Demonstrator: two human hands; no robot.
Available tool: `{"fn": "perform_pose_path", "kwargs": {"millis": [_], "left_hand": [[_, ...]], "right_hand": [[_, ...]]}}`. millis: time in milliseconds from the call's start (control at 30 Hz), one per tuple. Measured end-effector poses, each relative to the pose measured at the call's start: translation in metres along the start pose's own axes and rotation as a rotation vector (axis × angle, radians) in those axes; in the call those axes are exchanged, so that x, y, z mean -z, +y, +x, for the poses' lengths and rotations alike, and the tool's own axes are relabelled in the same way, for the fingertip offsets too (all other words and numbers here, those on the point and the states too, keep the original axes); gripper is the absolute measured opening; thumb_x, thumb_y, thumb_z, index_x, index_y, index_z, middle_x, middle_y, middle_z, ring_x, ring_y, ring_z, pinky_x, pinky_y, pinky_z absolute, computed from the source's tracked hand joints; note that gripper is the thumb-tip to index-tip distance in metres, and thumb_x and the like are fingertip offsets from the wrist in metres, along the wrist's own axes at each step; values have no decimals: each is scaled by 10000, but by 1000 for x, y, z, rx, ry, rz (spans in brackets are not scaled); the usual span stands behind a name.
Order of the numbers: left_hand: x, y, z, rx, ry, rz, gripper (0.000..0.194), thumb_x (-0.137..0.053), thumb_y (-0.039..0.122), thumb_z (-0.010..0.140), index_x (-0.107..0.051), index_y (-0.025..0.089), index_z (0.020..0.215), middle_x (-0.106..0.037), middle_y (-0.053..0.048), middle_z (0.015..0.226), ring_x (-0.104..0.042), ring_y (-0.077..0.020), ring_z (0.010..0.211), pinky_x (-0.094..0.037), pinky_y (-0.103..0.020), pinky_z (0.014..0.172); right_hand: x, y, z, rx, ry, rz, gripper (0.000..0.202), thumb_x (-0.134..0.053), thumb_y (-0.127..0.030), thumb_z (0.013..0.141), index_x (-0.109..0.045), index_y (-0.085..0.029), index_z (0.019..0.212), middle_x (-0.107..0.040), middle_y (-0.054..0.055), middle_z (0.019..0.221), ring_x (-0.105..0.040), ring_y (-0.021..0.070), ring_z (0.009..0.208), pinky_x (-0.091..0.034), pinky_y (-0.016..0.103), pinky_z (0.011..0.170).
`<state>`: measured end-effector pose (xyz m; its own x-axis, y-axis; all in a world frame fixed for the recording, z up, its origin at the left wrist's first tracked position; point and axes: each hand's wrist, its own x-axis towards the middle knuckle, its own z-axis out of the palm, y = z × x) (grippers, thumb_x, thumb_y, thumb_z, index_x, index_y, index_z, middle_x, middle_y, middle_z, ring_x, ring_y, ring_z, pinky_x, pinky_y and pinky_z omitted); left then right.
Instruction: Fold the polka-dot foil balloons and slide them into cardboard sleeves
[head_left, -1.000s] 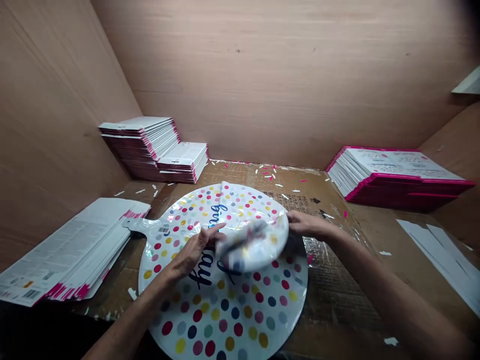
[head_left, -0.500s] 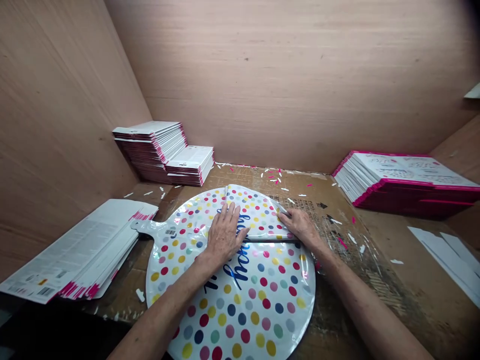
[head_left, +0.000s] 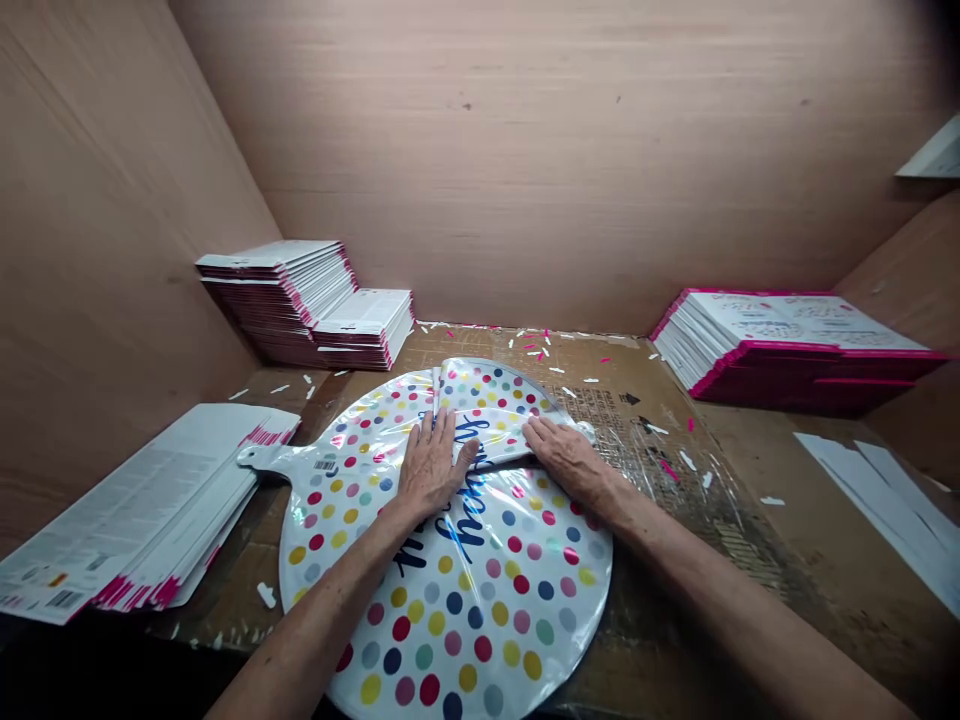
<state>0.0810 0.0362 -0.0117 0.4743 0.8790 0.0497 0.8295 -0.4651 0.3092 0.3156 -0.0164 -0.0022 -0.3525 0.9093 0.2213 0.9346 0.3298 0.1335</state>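
Note:
A flat foil balloon (head_left: 517,600) with many-coloured dots and dark blue lettering lies across the cardboard surface, its white tail stretching to the left. Others may lie under it, but I cannot tell. Its upper right part is partly folded over, with a crease near the middle. My left hand (head_left: 433,468) rests open on the balloon beside the lettering, fingers stretched away from me. Flat on the folded part to the right lies my right hand (head_left: 568,458), its fingers extended and pressing down on the foil.
Stacked white and pink printed cards (head_left: 300,310) stand at the back left, more cards (head_left: 142,510) lie fanned at the left edge, and another stack (head_left: 795,340) is at the right. Paper scraps (head_left: 544,350) litter the cardboard (head_left: 720,560). White sheets (head_left: 877,510) lie far right; wooden walls (head_left: 525,170) enclose the space.
My right hand has left the balloon's right edge, moved left and flattened on the folded part. My left hand stays flat on the foil. The whole view has shifted slightly.

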Motion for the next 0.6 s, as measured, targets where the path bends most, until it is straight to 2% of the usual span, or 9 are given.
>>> {"fn": "perform_pose_path", "kwargs": {"millis": [133,200,300,367,400,500,533,600], "left_hand": [[1,-2,8,-14,-45,-6,763,-109,615,959,-299,108,1496,-253,-149,1585,-148,-314,1480,-153,-523,1168],[5,0,10,-11,-68,7,763,-101,612,958,-399,99,1438,-369,-171,1529,-258,-341,1438,-184,-528,1146],[16,5,14,-3,-87,8,744,-130,620,951,-591,107,1232,-578,-186,1324,-480,-355,1260,-289,-517,1077],[26,7,23,-4,-90,-4,682,-165,612,951,-626,160,1171,-622,-150,1250,-531,-333,1188,-350,-488,1028],[31,7,30,4,-88,-11,649,-172,597,955,-613,189,1200,-622,-135,1248,-534,-325,1181,-368,-479,1008],[43,7,55,62,-64,-25,555,-272,532,951,-488,238,1369,-581,-142,1290,-504,-335,1214,-382,-495,984],[45,7,62,84,-52,-28,558,-358,518,927,-462,231,1394,-561,-157,1307,-484,-352,1231,-377,-508,987],[49,10,67,110,-31,-46,567,-520,474,852,-514,202,1349,-542,-174,1316,-454,-372,1256,-366,-511,1003]], "right_hand": [[24,8,-33,-23,-96,-22,294,-393,-5,855,-601,-134,1016,-683,153,1010,-654,230,852,-520,327,712],[43,15,-49,-64,-143,15,279,-418,-15,835,-611,-154,981,-693,126,970,-658,206,811,-505,292,671],[73,30,-61,-191,-178,127,255,-463,-73,818,-643,-195,952,-710,71,903,-666,194,797,-474,259,651],[92,41,-60,-278,-181,247,265,-447,-100,814,-668,-203,919,-707,45,822,-661,188,748,-457,253,635],[101,47,-59,-323,-181,337,294,-422,-103,812,-676,-196,926,-697,36,777,-653,180,702,-451,250,617],[127,62,-55,-505,-127,615,423,-338,-95,793,-659,-143,1065,-663,29,702,-623,155,561,-440,242,544],[135,65,-55,-571,-76,630,443,-333,-95,786,-648,-127,1097,-656,35,690,-617,153,538,-434,242,530],[148,67,-58,-660,31,482,416,-379,-105,779,-652,-126,1092,-641,45,656,-611,160,535,-410,249,522]]}}
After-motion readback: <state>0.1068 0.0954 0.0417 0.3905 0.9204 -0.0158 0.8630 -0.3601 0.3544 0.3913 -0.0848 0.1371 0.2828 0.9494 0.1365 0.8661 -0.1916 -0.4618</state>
